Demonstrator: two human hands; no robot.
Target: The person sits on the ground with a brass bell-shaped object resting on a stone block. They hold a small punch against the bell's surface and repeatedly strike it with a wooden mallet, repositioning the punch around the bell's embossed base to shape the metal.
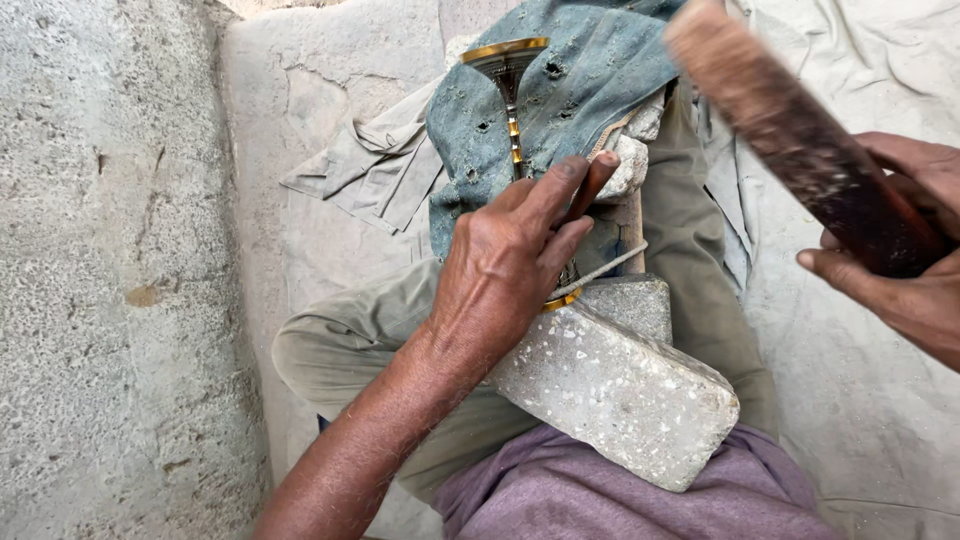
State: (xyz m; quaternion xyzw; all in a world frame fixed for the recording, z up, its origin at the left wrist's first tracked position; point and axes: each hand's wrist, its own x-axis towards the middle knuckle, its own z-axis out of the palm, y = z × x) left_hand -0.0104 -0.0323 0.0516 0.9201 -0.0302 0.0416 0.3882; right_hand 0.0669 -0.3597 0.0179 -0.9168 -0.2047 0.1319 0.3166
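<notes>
Head view: I see a slim metal piece (pixel 512 110) with gold bands, its long axis running away from me, flared gold-rimmed end pointing far, near end on a stone block (pixel 615 395) across the lap. My left hand (pixel 505 265) curls around its lower part, fingers partly closed, pinching a thin reddish rod (pixel 592 185) against it. My right hand (pixel 900 250) grips a dark wooden mallet (pixel 790 130), raised at right. A holed blue cloth (pixel 590 70) lies beneath.
</notes>
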